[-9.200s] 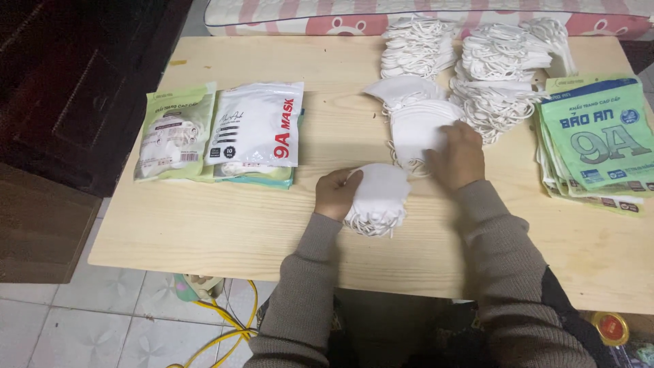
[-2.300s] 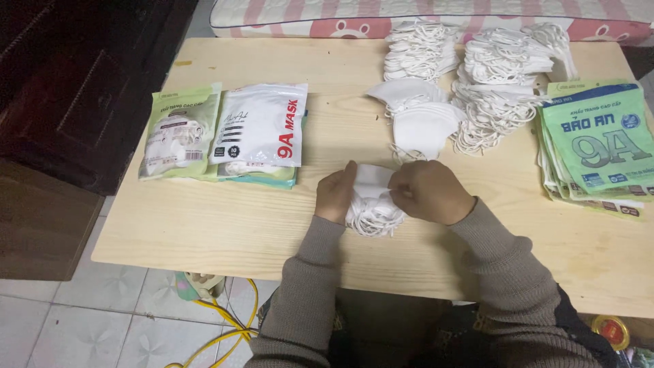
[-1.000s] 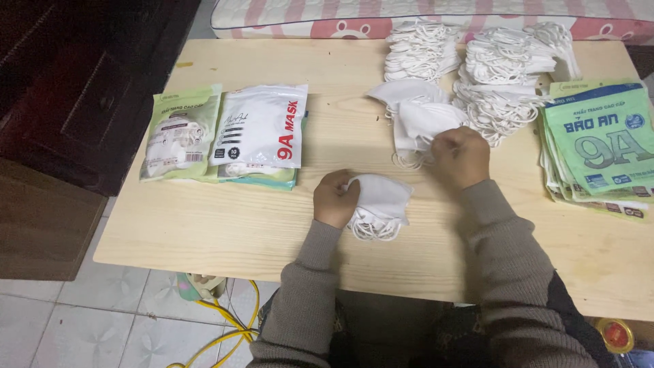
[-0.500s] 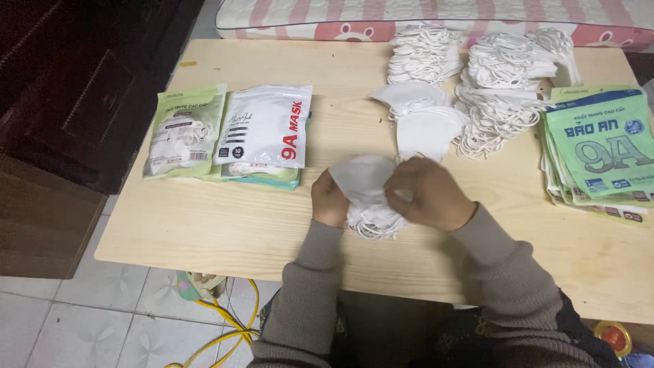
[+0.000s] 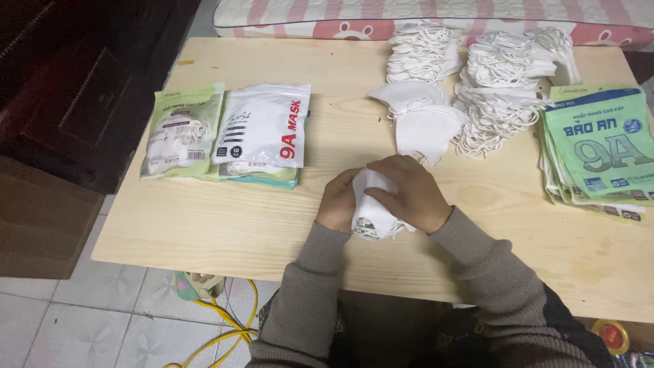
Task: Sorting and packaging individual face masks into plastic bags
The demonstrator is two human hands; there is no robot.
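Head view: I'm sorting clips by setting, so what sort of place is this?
Probably a home used for packing work: a pale wooden table on tiled floor, a striped mattress edge behind, piles of loose white masks and flat green pouches.

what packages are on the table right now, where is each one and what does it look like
Pale green pouch: left side of the table, flat, rectangular, clear window showing white masks.
White pouch: right beside the green one, flat rectangle with red and dark print, lying on a teal-edged pack.
Stack of empty bags: right edge, green with blue top band, fanned slightly.
No signs or screens.
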